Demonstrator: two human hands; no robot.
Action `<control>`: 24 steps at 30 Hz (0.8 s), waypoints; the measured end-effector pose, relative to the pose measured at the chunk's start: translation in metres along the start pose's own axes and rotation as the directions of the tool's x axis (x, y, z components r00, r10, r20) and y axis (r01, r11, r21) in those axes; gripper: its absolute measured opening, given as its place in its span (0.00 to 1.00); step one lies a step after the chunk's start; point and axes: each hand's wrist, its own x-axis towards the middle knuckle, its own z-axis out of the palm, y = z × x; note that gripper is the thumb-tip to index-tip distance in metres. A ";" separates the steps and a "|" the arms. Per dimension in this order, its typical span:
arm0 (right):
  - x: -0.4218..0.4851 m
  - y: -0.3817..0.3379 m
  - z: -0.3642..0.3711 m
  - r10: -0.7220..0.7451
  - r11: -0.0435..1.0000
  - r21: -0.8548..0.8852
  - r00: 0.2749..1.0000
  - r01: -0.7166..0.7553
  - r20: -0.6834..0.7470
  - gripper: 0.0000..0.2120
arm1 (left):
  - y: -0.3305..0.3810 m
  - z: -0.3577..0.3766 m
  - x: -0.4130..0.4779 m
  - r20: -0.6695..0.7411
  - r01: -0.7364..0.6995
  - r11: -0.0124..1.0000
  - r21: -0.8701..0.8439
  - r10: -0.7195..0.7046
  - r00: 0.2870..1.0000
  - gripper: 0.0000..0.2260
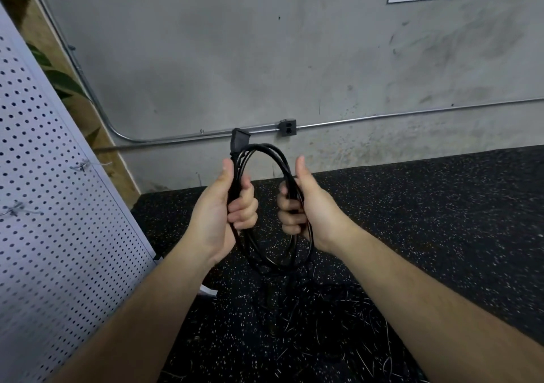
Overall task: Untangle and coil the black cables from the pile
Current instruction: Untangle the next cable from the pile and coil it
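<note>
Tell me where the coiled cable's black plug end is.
Head view, centre: the black rectangular plug sticks up from the black coiled cable just above the left hand, left of the grey wall outlet.

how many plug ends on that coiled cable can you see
1: a black connector sticks up at the top of the coil, just above the left hand. The other end may be hidden in the dark pile below.
</note>
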 end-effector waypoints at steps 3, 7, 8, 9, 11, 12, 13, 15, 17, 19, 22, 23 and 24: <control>0.001 -0.007 0.008 -0.129 0.992 -0.009 0.986 0.128 -0.110 0.22 | -0.004 0.001 0.004 -0.081 -0.068 0.992 0.103 0.076 0.994 0.20; 0.002 -0.016 0.020 -0.298 0.953 -0.032 0.921 0.300 -0.251 0.22 | -0.010 -0.002 0.006 -0.079 -0.089 0.973 0.213 0.108 0.991 0.22; 0.002 -0.019 0.022 -0.329 0.941 -0.017 0.907 0.337 -0.263 0.22 | -0.011 -0.004 0.006 -0.065 -0.089 0.967 0.241 0.108 0.992 0.23; 0.002 -0.023 0.023 -0.350 0.931 0.005 0.898 0.364 -0.268 0.22 | -0.011 -0.005 0.006 -0.051 -0.085 0.961 0.263 0.102 0.993 0.24; 0.004 -0.028 0.022 -0.354 0.921 0.065 0.897 0.383 -0.265 0.21 | -0.009 -0.009 0.004 0.000 -0.067 0.967 0.247 0.069 0.998 0.25; 0.006 -0.029 0.021 -0.338 0.924 0.088 0.904 0.371 -0.263 0.21 | -0.007 -0.011 0.002 0.036 -0.055 0.975 0.215 0.048 0.998 0.23; 0.007 -0.030 0.020 -0.314 0.933 0.093 0.912 0.347 -0.263 0.21 | -0.004 -0.012 0.001 0.065 -0.039 0.982 0.186 0.027 0.998 0.22; 0.009 -0.028 0.017 -0.255 0.959 0.055 0.931 0.278 -0.262 0.21 | 0.000 -0.014 -0.002 0.097 -0.016 0.985 0.172 -0.001 0.995 0.18; 0.011 -0.024 0.014 -0.215 0.976 -0.028 0.944 0.215 -0.250 0.21 | 0.000 -0.014 -0.004 0.095 -0.016 0.979 0.205 -0.004 0.996 0.15; 0.013 -0.019 0.013 -0.180 0.982 -0.090 0.956 0.164 -0.230 0.21 | -0.002 -0.011 -0.007 0.067 -0.023 0.969 0.246 0.007 0.998 0.16; 0.015 -0.007 0.014 -0.157 0.987 -0.040 0.977 0.153 -0.144 0.23 | 0.000 -0.008 -0.006 0.023 -0.076 0.971 0.228 0.073 0.997 0.17; 0.015 0.000 0.014 -0.160 0.987 -0.014 0.984 0.159 -0.076 0.27 | 0.001 -0.007 -0.004 -0.008 -0.094 0.975 0.204 0.097 0.995 0.17; 0.014 0.006 0.011 -0.149 0.988 -0.031 0.989 0.149 0.006 0.34 | 0.004 -0.008 -0.002 -0.047 -0.104 0.978 0.179 0.115 0.992 0.17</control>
